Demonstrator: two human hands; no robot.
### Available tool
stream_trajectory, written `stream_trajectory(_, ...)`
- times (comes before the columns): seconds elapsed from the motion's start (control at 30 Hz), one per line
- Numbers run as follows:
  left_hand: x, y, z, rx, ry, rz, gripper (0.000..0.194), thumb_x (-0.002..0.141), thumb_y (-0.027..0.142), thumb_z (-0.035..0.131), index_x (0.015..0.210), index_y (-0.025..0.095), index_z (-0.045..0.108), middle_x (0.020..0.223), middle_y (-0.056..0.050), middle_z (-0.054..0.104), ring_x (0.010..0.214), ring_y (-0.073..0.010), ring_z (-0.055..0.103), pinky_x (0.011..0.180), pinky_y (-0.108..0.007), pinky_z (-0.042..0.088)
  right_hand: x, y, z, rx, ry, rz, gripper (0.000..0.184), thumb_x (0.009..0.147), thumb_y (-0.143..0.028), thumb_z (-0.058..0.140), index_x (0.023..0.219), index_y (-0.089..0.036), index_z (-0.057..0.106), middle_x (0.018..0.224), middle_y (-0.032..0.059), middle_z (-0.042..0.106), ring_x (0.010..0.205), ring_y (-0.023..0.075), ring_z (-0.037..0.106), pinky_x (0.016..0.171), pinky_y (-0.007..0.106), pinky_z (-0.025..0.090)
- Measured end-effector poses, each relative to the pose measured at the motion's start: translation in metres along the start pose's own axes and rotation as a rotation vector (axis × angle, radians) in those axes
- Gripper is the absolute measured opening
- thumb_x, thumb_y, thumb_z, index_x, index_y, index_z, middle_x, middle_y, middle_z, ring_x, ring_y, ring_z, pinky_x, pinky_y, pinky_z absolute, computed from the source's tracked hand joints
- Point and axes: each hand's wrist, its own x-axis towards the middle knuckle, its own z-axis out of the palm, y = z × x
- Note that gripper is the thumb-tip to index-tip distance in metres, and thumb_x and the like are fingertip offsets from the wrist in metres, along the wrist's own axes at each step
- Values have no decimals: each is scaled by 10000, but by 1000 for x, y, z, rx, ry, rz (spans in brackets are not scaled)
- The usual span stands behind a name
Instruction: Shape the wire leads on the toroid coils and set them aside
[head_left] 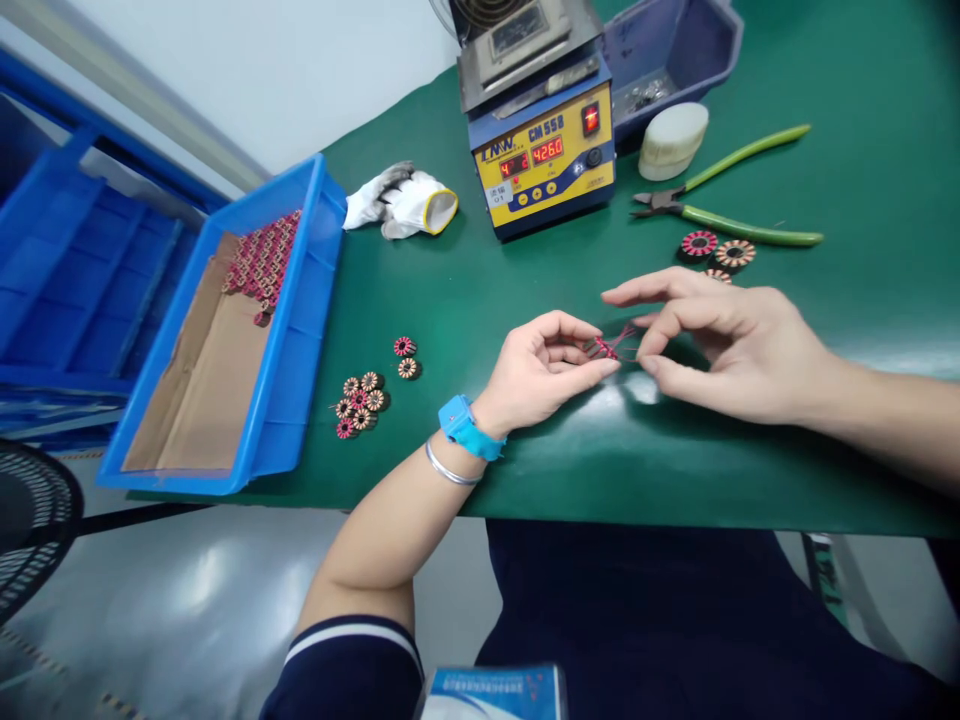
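Note:
My left hand [544,365] pinches a small wire-wound ring coil [600,348] between thumb and fingers, just above the green table. Thin red wire ends [624,338] stick out of the coil to the right, and the fingers cover part of its body. My right hand [720,345] faces it from the right, index finger raised. Its thumb and a bent finger come together at the tip of a thin wire lead. Several finished-looking coils [360,400] lie left of my left wrist, and more coils [735,253] lie behind my right hand.
A blue bin [289,420] with cardboard and rows of coils stands at left. White gloves [420,203], a yellow-fronted heating unit [547,165] showing red digits, a purple bin [675,50], a white oval block [673,140] and green-handled cutters [750,232] sit along the back.

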Motion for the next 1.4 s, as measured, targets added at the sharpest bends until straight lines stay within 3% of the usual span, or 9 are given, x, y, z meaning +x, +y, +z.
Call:
stream_trajectory(0.1,1,0,3,12,54,17,542,584,387,976,904,147,611,846,10,675,657,-63,635,671,-209,559,-2,-11,4,-159,-6,-179,150,770,-149,722,829,-264,647,1384,71,628,1206,321,642,974,514,574)
stream_trajectory(0.17,1,1,5,8,59,8,551,575,405,976,899,146,613,847,6,685,637,-60,634,645,-200,548,-1,-15,3,-150,-42,-250,174,761,-132,718,833,-266,632,1383,78,625,1196,321,645,969,509,584)
stream_trajectory(0.33,-1,3,6,-49,65,-34,561,519,315,1002,916,124,655,861,-21,717,641,-74,653,624,-194,558,3,-5,-4,-60,-10,-109,163,817,-198,711,959,-269,673,1408,64,611,1263,314,611,1092,530,512)
stream_trajectory(0.43,-3,4,7,-67,45,-66,566,501,265,1007,933,118,672,822,-18,722,646,-84,664,638,-198,575,4,5,-4,-65,-68,-77,142,882,-244,693,1020,-274,699,1360,80,635,1240,289,627,1058,500,532)
stream_trajectory(0.6,-4,3,8,-47,35,-78,544,521,289,1001,930,110,691,796,-25,723,647,-90,671,636,-198,571,4,8,-4,-84,-73,-90,56,908,-235,666,935,-262,707,1249,61,696,1135,265,680,980,462,573)
stream_trajectory(0.8,-3,3,5,-18,25,-48,535,562,381,984,922,107,698,823,-42,727,661,-98,679,647,-212,566,3,5,-4,-100,-69,-95,69,894,-230,690,953,-263,705,1296,73,686,1141,284,682,981,489,573)
stream_trajectory(1.17,-5,4,6,-14,19,-67,517,569,353,983,916,101,695,813,-28,712,673,-76,671,645,-176,538,1,5,-1,-68,-137,-73,35,928,-232,646,947,-251,668,1268,94,659,1121,262,673,962,458,549)
stream_trajectory(1.27,-5,4,6,1,8,-66,524,582,346,979,944,105,685,827,-32,711,663,-77,670,627,-171,540,2,5,-3,-58,-109,-54,20,878,-234,685,879,-252,676,1228,69,688,1054,266,695,926,441,554)
stream_trajectory(1.4,-6,4,3,-32,-49,-34,521,648,310,951,1041,124,664,823,-22,696,656,-78,657,609,-169,549,6,8,-10,60,-41,47,141,877,-265,691,742,-240,662,1063,41,748,915,249,715,830,399,552)
